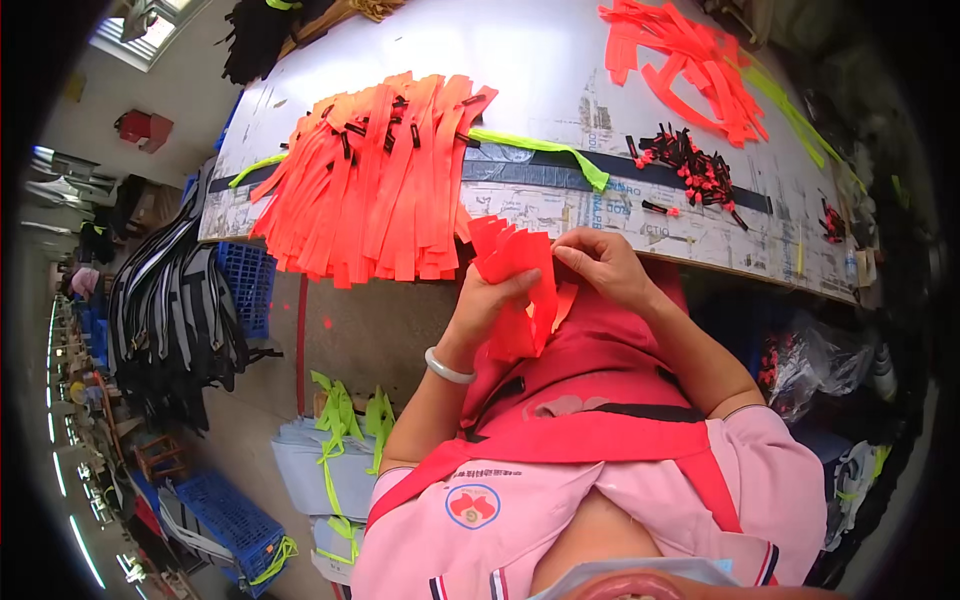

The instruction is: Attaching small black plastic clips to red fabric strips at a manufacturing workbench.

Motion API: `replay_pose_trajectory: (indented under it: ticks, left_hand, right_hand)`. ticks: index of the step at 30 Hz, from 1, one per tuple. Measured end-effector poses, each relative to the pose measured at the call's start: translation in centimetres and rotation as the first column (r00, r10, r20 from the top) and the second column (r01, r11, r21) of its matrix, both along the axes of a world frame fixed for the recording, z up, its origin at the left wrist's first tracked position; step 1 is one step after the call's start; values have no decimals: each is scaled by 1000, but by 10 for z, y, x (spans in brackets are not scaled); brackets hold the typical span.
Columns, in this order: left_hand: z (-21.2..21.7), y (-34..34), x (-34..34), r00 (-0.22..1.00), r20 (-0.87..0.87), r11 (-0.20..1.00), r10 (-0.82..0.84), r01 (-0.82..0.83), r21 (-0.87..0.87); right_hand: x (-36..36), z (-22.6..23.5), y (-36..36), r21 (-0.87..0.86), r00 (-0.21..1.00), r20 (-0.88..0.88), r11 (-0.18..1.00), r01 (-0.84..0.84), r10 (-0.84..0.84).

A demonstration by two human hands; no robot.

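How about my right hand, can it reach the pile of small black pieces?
Probably yes: the right hand is by the near edge of the table, and nothing visible blocks the pile of small black pieces.

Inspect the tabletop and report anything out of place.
The orange strips at far right lie tangled, unlike the mostly parallel bundle at left. One black piece lies just off its heap.
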State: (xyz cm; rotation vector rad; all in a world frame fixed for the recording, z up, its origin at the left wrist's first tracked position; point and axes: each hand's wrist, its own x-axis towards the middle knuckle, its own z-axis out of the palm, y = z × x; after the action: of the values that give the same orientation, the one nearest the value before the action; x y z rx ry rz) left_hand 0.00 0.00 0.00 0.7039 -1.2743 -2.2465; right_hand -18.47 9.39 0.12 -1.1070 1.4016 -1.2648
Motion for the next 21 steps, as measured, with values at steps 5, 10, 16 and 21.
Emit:
replay_pose_trajectory:
  ticks: [5, 10, 16, 21]
  left_hand:
    - [0, -46, -59, 999, -23, 999, 34, -34, 4]
    - [-29, -92, -87, 998, -49, 998, 28, -25, 54]
    - [-68, -111, -72, 990, -139, 954, 31, 12, 301]
    - [-72, -115, -71, 976, -217, 939, -11, 85, 333]
  right_hand:
    - [-45, -32, -36, -115, 978, -94, 978, 174, -185]
    - [-66, -68, -57, -150, 913, -124, 917, 370, -389]
    - [-54, -60, -50, -217, 860, -339, 921, 322, -381]
    - [-55, -58, -50, -206, 828, -425, 930, 305, -366]
